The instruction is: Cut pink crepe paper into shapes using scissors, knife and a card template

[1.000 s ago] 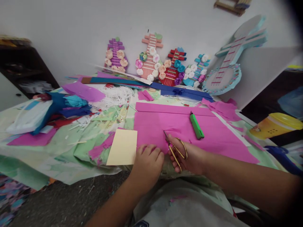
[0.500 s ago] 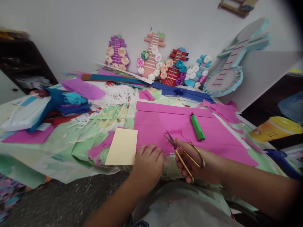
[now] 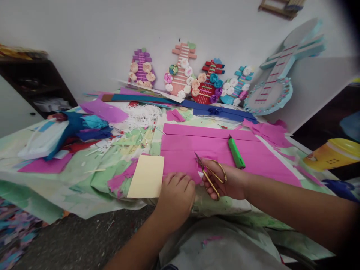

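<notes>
My left hand (image 3: pixel 176 195) rests at the near edge of a large sheet of pink paper (image 3: pixel 191 145), its fingers curled down on the paper; the thumb side is hidden. In my right hand (image 3: pixel 232 180) is a pair of gold-handled scissors (image 3: pixel 203 167), blades pointing up and left over the pink sheet, close to a small torn-looking fold. A cream card (image 3: pixel 146 176) lies just left of my left hand, touching the sheet's edge. On the pink sheet, beyond my right hand, lies a green utility knife (image 3: pixel 236 152).
Small decorated paper guitars (image 3: pixel 208 80) lean against the wall, with a larger light-blue one (image 3: pixel 271 90) at right. White string (image 3: pixel 142 117), pink scraps (image 3: pixel 271 133) and blue strips (image 3: pixel 225 111) cover the table's back. A yellow tub (image 3: pixel 333 153) stands at far right.
My right hand has moved left with the scissors, closer to my left hand. The left hand stays on the paper's edge. The view has shifted slightly.
</notes>
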`<state>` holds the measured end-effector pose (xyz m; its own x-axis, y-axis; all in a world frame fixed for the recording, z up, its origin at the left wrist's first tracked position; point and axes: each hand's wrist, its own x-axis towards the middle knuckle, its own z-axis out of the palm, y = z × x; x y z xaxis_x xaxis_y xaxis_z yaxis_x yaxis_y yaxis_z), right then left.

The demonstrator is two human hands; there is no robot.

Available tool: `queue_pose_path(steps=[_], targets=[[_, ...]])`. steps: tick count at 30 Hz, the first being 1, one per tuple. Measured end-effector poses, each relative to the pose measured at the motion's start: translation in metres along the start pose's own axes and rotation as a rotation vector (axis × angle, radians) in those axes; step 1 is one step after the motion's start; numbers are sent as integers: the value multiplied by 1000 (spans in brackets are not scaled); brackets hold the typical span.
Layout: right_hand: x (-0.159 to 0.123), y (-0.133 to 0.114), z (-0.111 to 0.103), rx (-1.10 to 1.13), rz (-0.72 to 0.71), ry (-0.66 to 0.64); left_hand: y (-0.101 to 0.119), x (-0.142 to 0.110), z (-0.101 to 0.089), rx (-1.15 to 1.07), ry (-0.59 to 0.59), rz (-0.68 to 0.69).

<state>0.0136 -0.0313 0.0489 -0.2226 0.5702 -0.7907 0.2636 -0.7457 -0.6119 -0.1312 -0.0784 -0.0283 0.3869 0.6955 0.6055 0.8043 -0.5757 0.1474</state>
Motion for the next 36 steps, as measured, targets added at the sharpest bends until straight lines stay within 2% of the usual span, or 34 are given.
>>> queue_pose_path(steps=[14, 22, 36], targets=[[15, 7, 9, -39, -171, 141, 2, 3, 5, -6, 17, 17], [14, 5, 10, 99, -84, 60, 2, 1, 6, -9, 29, 13], [13, 0, 11, 79, -38, 51, 0, -4, 8, -22, 48, 4]])
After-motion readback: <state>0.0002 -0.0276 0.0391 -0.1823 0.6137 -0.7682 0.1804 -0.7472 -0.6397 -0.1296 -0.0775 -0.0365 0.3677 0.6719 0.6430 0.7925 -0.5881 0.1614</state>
